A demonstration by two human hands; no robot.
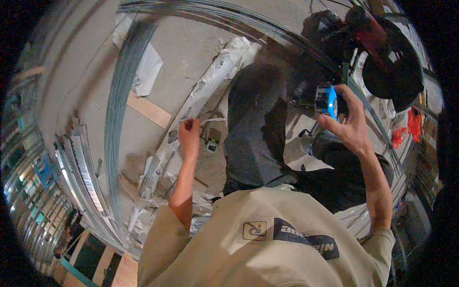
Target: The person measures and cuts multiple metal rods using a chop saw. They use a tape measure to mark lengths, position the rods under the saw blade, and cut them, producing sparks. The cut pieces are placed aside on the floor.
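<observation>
My right hand (353, 125) is raised on the right, its thumb and fingers wrapped round a blue and black tape measure (330, 101). On the left, my left hand (189, 136) is closed, the fingertips drawn together over a long bundle wrapped in clear plastic (210, 79). Whatever those fingers hold, if anything, is too small to see. A thin pale strip (213, 119) runs beside that hand toward my dark-trousered knee (256, 119). On the floor just right of the left wrist lies a small dark and greenish object (212, 144), its kind unclear.
Long thin metal rods (125, 105) lie left of the bundle and across the far side. Metal profiles (86, 177) are stacked further left. A wooden board piece (149, 111) rests on the concrete floor. A large black round object (394, 62) and orange-red material (413, 125) are at right.
</observation>
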